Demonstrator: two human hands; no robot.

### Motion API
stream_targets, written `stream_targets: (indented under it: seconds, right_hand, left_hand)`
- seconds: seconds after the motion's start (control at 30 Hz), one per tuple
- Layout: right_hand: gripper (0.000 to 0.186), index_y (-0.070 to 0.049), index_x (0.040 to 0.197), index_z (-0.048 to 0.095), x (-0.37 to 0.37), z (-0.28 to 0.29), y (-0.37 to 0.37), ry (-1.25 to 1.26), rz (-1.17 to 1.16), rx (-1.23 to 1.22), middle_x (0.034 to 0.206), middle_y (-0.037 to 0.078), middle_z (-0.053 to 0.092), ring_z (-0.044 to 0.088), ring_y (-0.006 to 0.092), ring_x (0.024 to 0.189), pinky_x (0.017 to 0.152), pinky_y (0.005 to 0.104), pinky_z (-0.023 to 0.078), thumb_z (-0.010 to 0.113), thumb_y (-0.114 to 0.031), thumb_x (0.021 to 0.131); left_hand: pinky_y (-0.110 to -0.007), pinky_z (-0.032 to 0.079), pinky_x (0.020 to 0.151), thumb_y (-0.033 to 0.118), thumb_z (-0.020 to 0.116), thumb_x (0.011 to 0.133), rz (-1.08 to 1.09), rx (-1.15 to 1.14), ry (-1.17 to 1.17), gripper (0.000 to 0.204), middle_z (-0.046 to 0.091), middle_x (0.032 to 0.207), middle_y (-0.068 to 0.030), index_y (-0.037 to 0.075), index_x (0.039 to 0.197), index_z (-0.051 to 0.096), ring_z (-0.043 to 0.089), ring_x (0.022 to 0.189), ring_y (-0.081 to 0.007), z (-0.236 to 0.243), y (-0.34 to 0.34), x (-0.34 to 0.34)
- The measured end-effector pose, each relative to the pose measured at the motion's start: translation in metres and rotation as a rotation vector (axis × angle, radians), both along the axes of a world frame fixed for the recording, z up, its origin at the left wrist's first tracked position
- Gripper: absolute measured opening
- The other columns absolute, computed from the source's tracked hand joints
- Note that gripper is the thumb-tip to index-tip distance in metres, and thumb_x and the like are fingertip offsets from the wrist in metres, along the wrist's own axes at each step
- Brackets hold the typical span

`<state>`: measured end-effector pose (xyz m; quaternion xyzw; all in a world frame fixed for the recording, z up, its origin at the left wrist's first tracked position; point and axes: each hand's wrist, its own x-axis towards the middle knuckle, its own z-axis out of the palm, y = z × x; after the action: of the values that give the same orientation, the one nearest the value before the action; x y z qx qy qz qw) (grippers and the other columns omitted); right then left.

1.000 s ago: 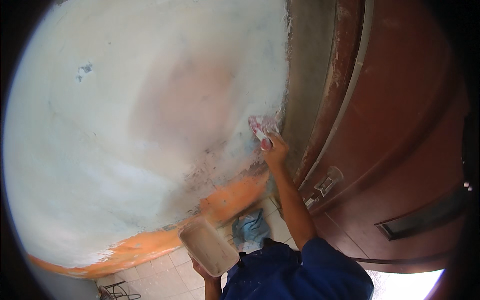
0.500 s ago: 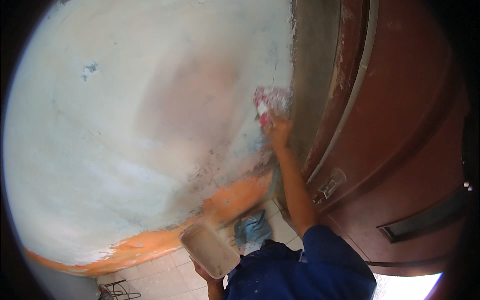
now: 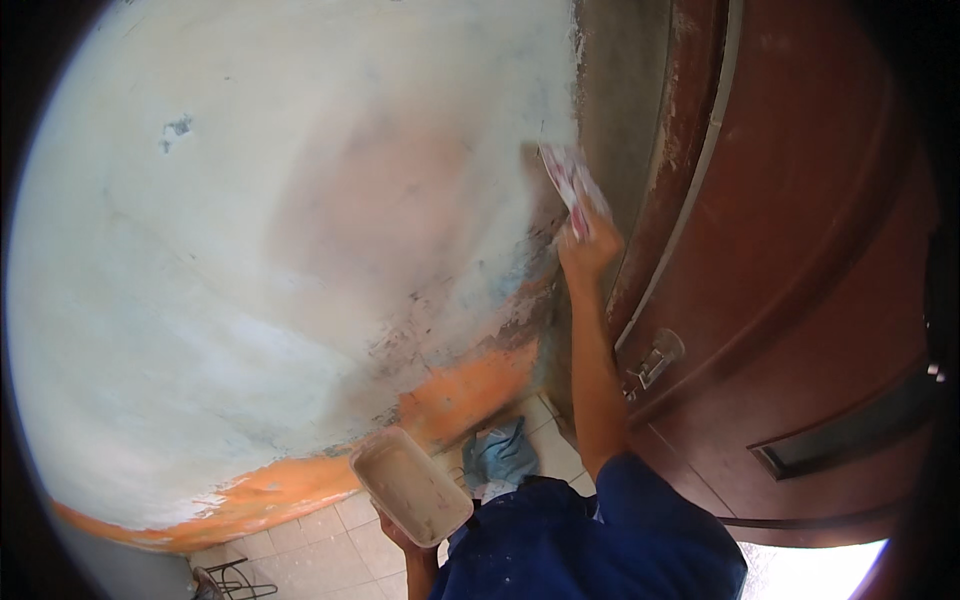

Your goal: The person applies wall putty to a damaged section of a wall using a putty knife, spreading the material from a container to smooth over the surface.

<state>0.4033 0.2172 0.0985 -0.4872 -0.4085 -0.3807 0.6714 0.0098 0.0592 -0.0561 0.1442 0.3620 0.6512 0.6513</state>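
Note:
My right hand (image 3: 592, 245) grips a wide putty knife (image 3: 570, 182), red and smeared with white putty. Its blade is tilted beside the right edge of the patchy white wall (image 3: 500, 130), and a shadow falls on the wall just left of it; whether the blade touches cannot be told. Low down, my left hand (image 3: 398, 534) supports a rectangular plastic tub (image 3: 434, 470) from below and its side. Pale residue coats the inside of the tub.
A dark red door (image 3: 800, 250) with a metal latch (image 3: 660, 358) stands on the right. Bare orange paint (image 3: 475, 385) runs along the wall's bottom. A blue cloth or bag (image 3: 502, 455) lies on the tiled floor (image 3: 325, 550); a dark metal frame (image 3: 238, 580) stands lower left.
My right hand has moved slightly right and up, and the putty knife has turned from nearly face-on to a steeper slant. The tub has shifted slightly left and up.

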Motion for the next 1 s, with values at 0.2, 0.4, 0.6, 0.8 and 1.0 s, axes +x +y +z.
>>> stream_targets:
  seconds: [0.2,0.4,0.6,0.8,1.0]
  right_hand:
    - [0.044,-0.012,0.111,0.062,0.015,0.007,0.047,-0.107,-0.042,-0.185,0.086,0.019,0.063,0.061,0.0321,0.073,0.067,0.0371,0.047,0.063,-0.007,0.067]
    - [0.048,-0.009,0.109,0.062,-0.010,-0.100,0.012,0.058,0.083,-0.445,0.086,0.019,0.063,0.063,0.0323,0.078,0.068,0.0328,0.049,0.064,0.002,0.062]
    - [0.042,0.000,0.100,0.064,-0.024,-0.042,-0.017,0.033,-0.025,-0.133,0.080,0.022,0.061,0.062,0.0326,0.074,0.066,0.0347,0.049,0.054,0.006,0.060]
    - [0.046,-0.001,0.103,0.064,-0.008,0.040,0.017,-0.024,-0.069,-0.202,0.082,0.022,0.061,0.059,0.0343,0.070,0.065,0.0369,0.047,0.059,0.002,0.057]
    - [0.043,-0.002,0.103,0.064,-0.024,-0.082,0.033,0.032,0.017,-0.483,0.088,0.021,0.063,0.063,0.0318,0.079,0.073,0.0352,0.051,0.064,-0.005,0.060]
  left_hand:
    - [-0.031,0.051,0.074,0.030,0.078,0.062,-0.001,0.050,0.002,0.073,0.054,0.105,-0.0092,0.002,0.118,0.040,0.057,0.092,-0.0182,0.011,-0.008,0.009]
    - [-0.030,0.051,0.073,0.027,0.072,0.071,-0.073,0.081,0.045,0.060,0.053,0.106,-0.0084,0.003,0.117,0.041,0.057,0.092,-0.0169,-0.025,0.004,-0.010]
    - [-0.031,0.052,0.072,0.026,0.067,0.076,-0.076,0.148,-0.049,0.052,0.055,0.102,-0.0076,0.003,0.115,0.042,0.057,0.088,-0.0160,-0.033,0.012,-0.013]
    - [-0.032,0.050,0.074,0.036,0.076,0.063,0.000,0.045,0.070,0.070,0.055,0.102,-0.0086,0.004,0.116,0.042,0.058,0.090,-0.0205,-0.015,0.003,-0.001]
    - [-0.032,0.050,0.074,0.042,0.076,0.060,0.028,-0.046,-0.063,0.077,0.054,0.104,-0.0095,0.004,0.118,0.042,0.058,0.089,-0.0242,-0.005,0.003,0.003]
